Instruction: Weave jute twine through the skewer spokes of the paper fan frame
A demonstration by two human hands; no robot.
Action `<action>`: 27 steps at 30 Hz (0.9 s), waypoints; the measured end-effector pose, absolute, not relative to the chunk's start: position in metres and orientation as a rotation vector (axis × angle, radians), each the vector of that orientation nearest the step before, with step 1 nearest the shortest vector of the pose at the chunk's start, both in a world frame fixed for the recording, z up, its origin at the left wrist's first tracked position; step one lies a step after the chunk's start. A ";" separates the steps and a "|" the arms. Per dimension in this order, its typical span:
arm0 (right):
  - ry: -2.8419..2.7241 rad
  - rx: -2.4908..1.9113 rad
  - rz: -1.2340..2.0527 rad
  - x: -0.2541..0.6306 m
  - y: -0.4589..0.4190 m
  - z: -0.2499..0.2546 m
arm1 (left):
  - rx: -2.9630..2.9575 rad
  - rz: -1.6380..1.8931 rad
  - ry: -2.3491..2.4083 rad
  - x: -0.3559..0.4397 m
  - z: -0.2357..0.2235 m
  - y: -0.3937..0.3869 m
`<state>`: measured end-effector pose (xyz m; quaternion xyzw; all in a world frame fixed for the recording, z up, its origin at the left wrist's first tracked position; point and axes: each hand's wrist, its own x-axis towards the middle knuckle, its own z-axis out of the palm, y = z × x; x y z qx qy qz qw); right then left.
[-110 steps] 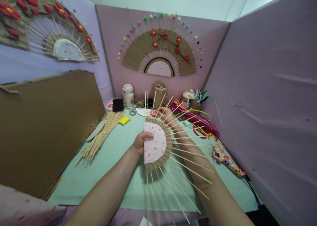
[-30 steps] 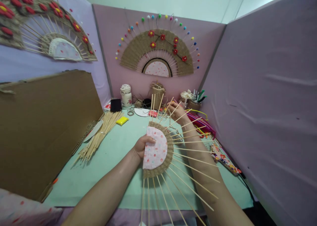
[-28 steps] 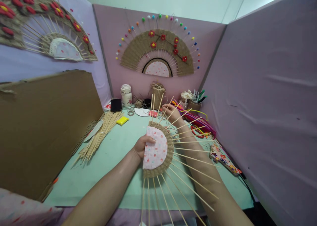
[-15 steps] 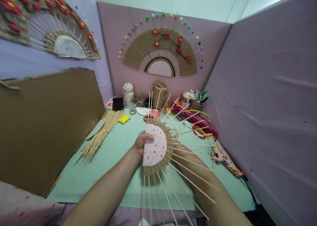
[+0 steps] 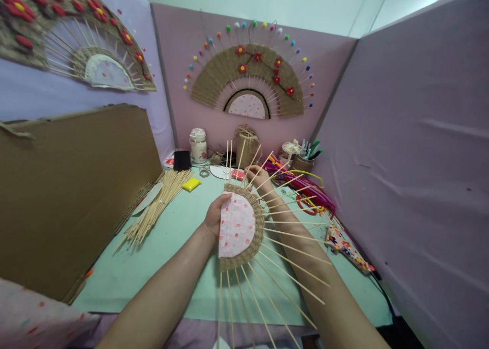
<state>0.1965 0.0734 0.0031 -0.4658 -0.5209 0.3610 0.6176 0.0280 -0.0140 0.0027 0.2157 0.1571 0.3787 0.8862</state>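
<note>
On the pale green table (image 5: pixel 114 283), a white jar (image 5: pixel 197 148) and a twine-wrapped cylinder (image 5: pixel 249 148) were set at the back; a bundle of sticks (image 5: pixel 155 212) was laid at left beside a yellow packet (image 5: pixel 191 185), a flower-patterned tool (image 5: pixel 348 249) at right.

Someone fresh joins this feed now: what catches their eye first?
Probably the half-round fan in the middle, its thin sticks spreading outward; the left hand grips its straight edge, while the right hand shows behind the upper sticks. Next, the large fan on the pink wall behind, with red flowers and a rim of coloured balls.
</note>
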 end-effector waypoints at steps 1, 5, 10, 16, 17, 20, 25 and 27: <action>-1.203 -1.068 0.839 0.199 0.073 0.004 | 0.440 0.810 0.344 0.028 0.003 -0.014; -1.215 -1.058 0.905 0.211 0.074 0.005 | 0.403 0.843 0.349 0.028 0.006 -0.016; -1.289 -1.074 0.968 0.220 0.074 0.002 | 0.381 0.829 0.333 0.027 0.007 -0.018; -1.361 -1.114 0.983 0.227 0.073 0.001 | 0.417 0.772 0.329 0.025 0.001 -0.015; -1.357 -1.112 0.983 0.228 0.073 0.001 | 0.421 0.763 0.318 0.025 -0.001 -0.014; -1.346 -1.104 0.995 0.230 0.073 0.002 | 0.430 0.722 0.291 0.024 -0.005 -0.012; -1.357 -1.022 1.081 0.238 0.069 0.008 | 0.436 0.692 0.271 0.023 -0.009 -0.009; -1.351 -0.977 1.104 0.243 0.068 0.011 | 0.443 0.678 0.254 0.023 -0.010 -0.009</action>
